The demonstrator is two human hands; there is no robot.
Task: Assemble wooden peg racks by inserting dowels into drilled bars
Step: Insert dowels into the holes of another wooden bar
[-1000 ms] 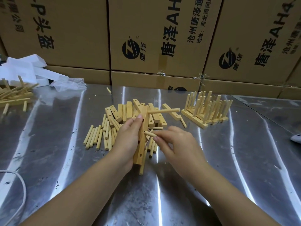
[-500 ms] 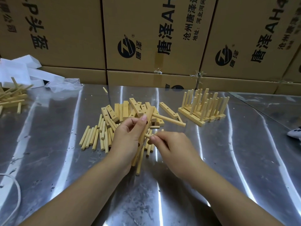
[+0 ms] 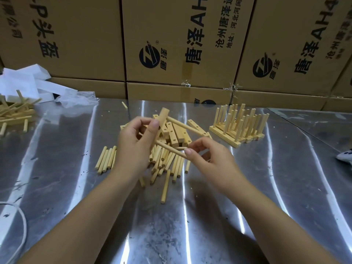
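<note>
My left hand [image 3: 133,147] grips a drilled wooden bar [image 3: 163,117] raised above the table, its end pointing up and away. One dowel [image 3: 187,126] sticks out of the bar to the right. My right hand [image 3: 209,159] pinches the outer end of a second dowel [image 3: 170,149] whose other end meets the bar lower down, by my left fingers. Under my hands lie loose dowels [image 3: 163,164] and a heap of drilled bars [image 3: 177,134].
Finished peg racks [image 3: 240,126] stand in a row at the right on the metal table [image 3: 76,168]. More wooden pieces [image 3: 13,113] and white packaging [image 3: 28,82] lie at the far left. Cardboard boxes [image 3: 171,44] wall the back. A white cord [image 3: 19,221] curls at the near left.
The bar has been lifted and tilted away from me. My right hand has slid out to the dowel's outer end, and the dowel now stands out from the bar.
</note>
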